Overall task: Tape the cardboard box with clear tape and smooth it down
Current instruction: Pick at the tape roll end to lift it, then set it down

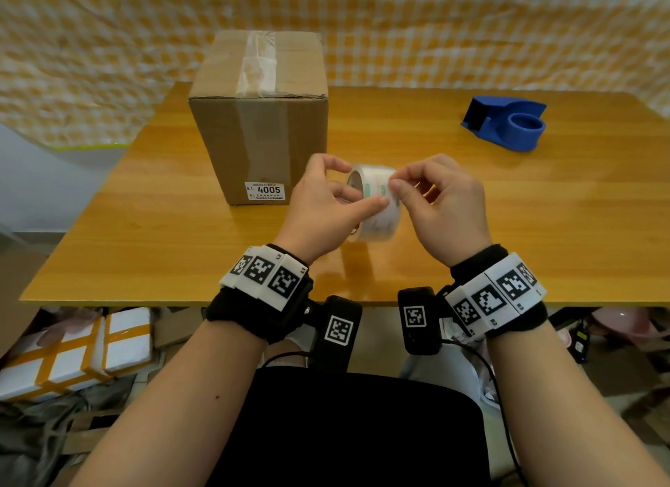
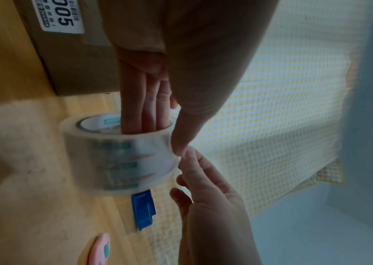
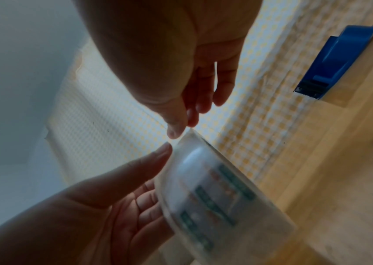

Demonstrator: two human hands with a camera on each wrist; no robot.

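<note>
Above the tabletop (image 1: 507, 214), beside the cardboard box (image 1: 259, 124), the left hand (image 1: 322, 207) grips the clear tape roll (image 1: 377, 211); the right hand (image 1: 442, 204) fingers pinch its outer layer.

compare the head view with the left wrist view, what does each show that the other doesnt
Only the head view shows the top of the cardboard box with old tape across it, both wrist bands, and white foam boxes under the table.

Only the left wrist view shows the left hand's fingers reaching inside the core of the clear tape roll, and a pink object at the table edge.

Both show the right hand picking at the roll's outer surface, the blue dispenser, the 4005 label and the wooden table.
</note>
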